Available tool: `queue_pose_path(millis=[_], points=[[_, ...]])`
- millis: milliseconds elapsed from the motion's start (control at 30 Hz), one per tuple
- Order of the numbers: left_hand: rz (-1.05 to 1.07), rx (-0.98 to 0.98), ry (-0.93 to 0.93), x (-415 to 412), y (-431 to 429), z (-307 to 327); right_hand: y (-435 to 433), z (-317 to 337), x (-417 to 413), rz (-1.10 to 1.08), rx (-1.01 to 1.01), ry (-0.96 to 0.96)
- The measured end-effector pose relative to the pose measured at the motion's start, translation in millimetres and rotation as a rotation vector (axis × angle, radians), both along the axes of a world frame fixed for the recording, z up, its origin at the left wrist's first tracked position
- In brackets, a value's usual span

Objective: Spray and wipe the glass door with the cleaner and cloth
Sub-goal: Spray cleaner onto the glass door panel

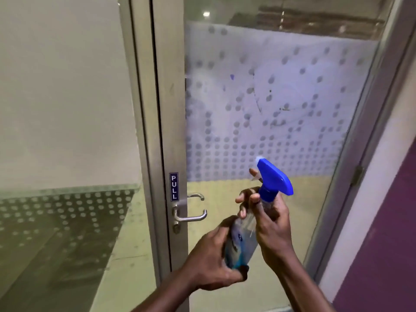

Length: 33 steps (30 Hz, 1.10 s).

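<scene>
1. Now we are holding the spray bottle (244, 235) with both hands in front of the glass door (265, 104).
2. Our left hand (213, 255) is closing around the bottom of the bottle; our right hand (267, 219) is gripping its neck, under the blue trigger head (273, 176).
3. The bottle's long axis is tilting up and to the right, and the nozzle is pointing toward the frosted dotted panel, which is lying ahead and above the hands.
4. The right hand is nearer to the trigger, so we think it should squeeze.
5. We are not seeing any cloth.
</scene>
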<state>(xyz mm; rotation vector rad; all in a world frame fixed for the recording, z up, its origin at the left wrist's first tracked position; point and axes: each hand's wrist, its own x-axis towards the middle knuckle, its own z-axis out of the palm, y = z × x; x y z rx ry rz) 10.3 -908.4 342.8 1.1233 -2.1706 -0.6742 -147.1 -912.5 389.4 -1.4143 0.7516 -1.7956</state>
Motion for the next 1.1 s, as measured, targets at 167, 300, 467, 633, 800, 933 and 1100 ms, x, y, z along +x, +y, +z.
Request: queue_pose_path(millis=[167, 300, 467, 633, 800, 933, 1100], points=[[-0.096, -0.221, -0.109, 17.5, -67.6, 20.4, -33.2, 37.8, 13.8, -0.168, -0.010, 0.011], [-0.070, -0.507, -0.426, 27.0, -138.7, 41.2, -54.5, 63.4, 8.8, -0.247, -0.053, 0.008], [0.272, -0.844, -0.552, 29.8, -202.9, 86.7, -79.3, 99.6, -2.0, -0.309, -0.072, 0.023], [0.476, -0.801, -0.584, 38.6, -246.0, 124.8, -102.4, 126.7, -12.9, -0.319, -0.122, 0.020], [0.541, -0.737, -0.660, 53.0, -269.2, 124.8, -122.4, 144.5, -21.3, -0.304, -0.133, 0.016], [0.552, -0.797, -0.626, 54.9, -274.8, 121.5, -134.5, 149.6, -24.3, -0.300, -0.143, 0.044], [0.549, -0.817, -0.595, 57.4, -273.3, 120.9, -141.9, 143.0, -31.1, -0.333, -0.092, 0.090]])
